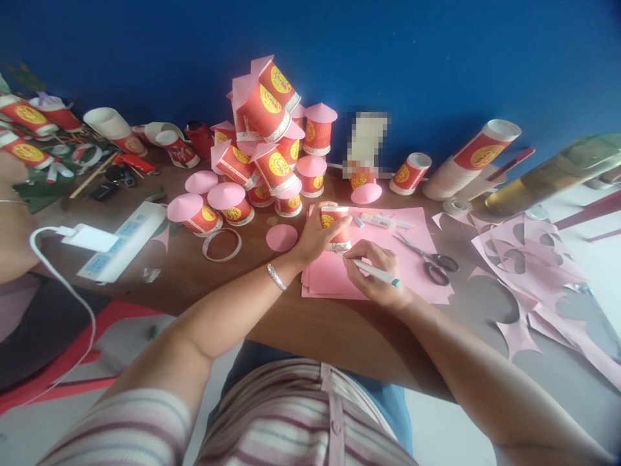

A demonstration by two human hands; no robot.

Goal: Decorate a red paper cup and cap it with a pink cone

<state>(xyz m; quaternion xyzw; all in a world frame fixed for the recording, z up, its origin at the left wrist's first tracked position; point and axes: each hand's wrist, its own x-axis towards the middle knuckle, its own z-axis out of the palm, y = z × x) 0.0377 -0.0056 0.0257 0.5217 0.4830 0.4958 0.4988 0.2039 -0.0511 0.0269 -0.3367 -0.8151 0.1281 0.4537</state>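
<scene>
My left hand [317, 234] is wrapped round a red paper cup [338, 241] with a yellow emblem, which stands on a stack of pink paper [334, 278]. In my right hand [377, 272] is a white marker [376, 268] with a green end, its tip close to the base of the cup. A capped marker [383, 221] and black-handled scissors [431, 259] lie on the paper to the right. Left of the cup is a pink paper disc [281, 238].
Red cups with pink cone tops [272, 129] are piled at the back. A tall stack of nested cups [470, 162] leans at the right, near pink paper offcuts [528, 252]. A white power strip [123, 243] and a tape ring [222, 245] lie left. Another person's arm [14, 220] shows far left.
</scene>
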